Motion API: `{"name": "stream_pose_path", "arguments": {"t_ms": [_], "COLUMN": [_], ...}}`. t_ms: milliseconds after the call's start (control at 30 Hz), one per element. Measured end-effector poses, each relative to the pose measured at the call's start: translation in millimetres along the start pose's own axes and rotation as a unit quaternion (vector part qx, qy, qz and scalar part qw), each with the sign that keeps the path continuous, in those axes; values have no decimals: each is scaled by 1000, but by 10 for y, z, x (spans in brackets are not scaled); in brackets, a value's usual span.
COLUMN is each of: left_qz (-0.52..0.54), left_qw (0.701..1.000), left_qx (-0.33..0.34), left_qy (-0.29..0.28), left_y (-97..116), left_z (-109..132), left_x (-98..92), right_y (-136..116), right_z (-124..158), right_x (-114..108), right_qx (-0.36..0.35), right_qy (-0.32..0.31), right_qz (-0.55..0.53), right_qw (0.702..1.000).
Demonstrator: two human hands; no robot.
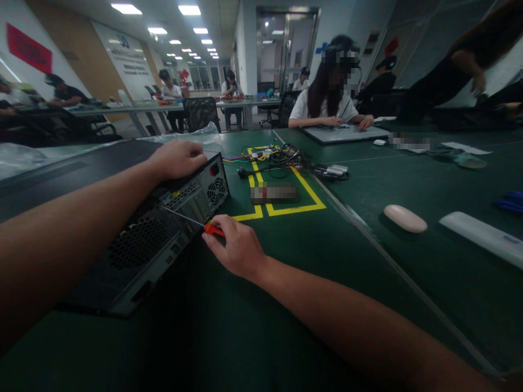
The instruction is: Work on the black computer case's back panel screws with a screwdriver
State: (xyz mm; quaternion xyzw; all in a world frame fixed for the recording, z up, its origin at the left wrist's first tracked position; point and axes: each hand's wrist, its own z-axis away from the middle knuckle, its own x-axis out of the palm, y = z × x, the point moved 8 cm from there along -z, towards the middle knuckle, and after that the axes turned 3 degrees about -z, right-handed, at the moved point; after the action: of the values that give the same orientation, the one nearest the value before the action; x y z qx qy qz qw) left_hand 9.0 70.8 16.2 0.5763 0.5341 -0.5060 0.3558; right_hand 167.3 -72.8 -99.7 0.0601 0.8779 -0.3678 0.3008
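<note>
A dark desktop computer case (163, 234) lies on its side on the green table (286, 305), its rear panel with fan grille facing me. My left hand (177, 159) rests closed on the case's top far edge. My right hand (237, 247) is closed around a screwdriver (204, 224) with an orange handle. Its thin metal shaft points left and touches the rear panel of the case.
A tangle of cables (281, 158) lies inside yellow tape lines (302, 190) beyond the case. A pale mouse (404, 218) and a white keyboard (482, 237) sit to the right. A person (327, 98) works across the table; other people sit at far desks.
</note>
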Motion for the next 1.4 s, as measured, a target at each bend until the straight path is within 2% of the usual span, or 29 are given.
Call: {"name": "stream_pose_path", "arguments": {"t_ms": [1400], "left_qz": [-3], "left_qw": [1000], "left_qx": [1], "left_qy": [-5], "left_y": [12], "left_z": [14], "left_x": [-3], "right_y": [-14], "right_z": [-16], "right_x": [-18], "right_qx": [13], "right_qy": [2], "right_qz": [3], "right_qw": [1000]}}
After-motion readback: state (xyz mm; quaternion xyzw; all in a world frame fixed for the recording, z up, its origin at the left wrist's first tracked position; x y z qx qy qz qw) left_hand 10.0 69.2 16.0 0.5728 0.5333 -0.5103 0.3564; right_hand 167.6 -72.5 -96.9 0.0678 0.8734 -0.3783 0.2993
